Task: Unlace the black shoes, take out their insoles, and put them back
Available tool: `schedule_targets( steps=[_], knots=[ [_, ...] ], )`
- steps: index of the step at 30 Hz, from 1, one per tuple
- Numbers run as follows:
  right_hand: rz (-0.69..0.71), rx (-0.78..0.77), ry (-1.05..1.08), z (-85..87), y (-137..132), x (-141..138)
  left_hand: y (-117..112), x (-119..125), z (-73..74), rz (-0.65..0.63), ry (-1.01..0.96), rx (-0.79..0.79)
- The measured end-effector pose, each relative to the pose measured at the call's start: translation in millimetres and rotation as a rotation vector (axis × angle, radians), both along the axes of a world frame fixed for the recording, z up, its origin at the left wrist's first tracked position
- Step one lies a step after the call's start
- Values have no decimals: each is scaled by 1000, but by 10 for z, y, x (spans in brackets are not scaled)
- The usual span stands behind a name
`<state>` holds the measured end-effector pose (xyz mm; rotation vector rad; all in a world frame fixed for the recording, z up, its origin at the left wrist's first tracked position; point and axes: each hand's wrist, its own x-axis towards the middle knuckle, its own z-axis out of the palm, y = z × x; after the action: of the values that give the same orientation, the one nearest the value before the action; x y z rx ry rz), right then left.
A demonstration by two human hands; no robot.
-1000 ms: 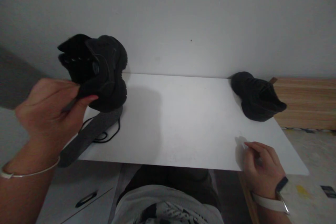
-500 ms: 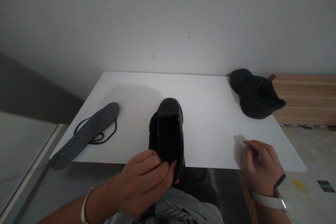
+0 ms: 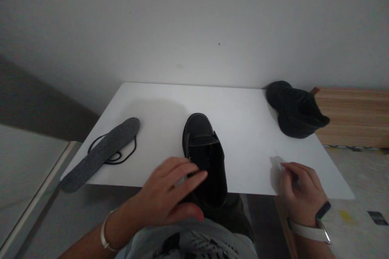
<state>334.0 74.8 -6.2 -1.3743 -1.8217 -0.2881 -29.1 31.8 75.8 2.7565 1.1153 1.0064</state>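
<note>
A black shoe [image 3: 204, 151] stands upright on the white table [image 3: 246, 121], toe pointing away from me, its heel at the near edge. My left hand [image 3: 170, 198] grips the shoe's heel end, fingers on its left side and thumb curled below. My right hand [image 3: 299, 194] rests at the table's near right edge with its fingers curled together; whether anything is in them I cannot make out. A second black shoe [image 3: 296, 109] lies at the table's far right corner.
A grey insole [image 3: 101, 153] lies at the table's left edge over a looped black lace [image 3: 121, 157]. A wooden surface [image 3: 354, 115] adjoins the table on the right. A white wall rises behind. My lap is below the near edge.
My left hand carried the shoe from up at the left down to the table's near middle. In the last half second the shoe was turned upright.
</note>
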Motion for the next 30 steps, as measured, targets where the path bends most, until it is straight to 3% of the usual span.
schedule_targets(
  steps=[1, 3, 5, 7, 9, 14, 21, 26, 30],
  knots=[
    [1, 0, 1, -1, -1, 1, 21, -174, 12, 104, 27, 13],
    [2, 0, 4, -3, -4, 1, 67, -573, 17, 461, 105, 19],
    [-2, 1, 9, -9, -8, 2, 93, -979, -15, 800, 192, -101],
    [-10, -1, 15, -21, -10, 7, 77, -1318, -75, 1008, 309, -250],
    [-17, -10, 24, -38, -8, 17, 20, -1543, -140, 1103, 418, -412],
    [-3, -90, 30, -53, 15, 55, -129, -1667, -233, 1110, 447, -524],
    [73, -123, 95, 89, -1, -65, -122, -1570, -254, 1120, 447, -334],
    [164, -146, 141, 350, -118, -325, -174, -1383, -40, 1119, 345, -376],
    [309, -232, 246, 710, -312, -633, -419, -1122, 190, 1136, 141, -340]
  ],
)
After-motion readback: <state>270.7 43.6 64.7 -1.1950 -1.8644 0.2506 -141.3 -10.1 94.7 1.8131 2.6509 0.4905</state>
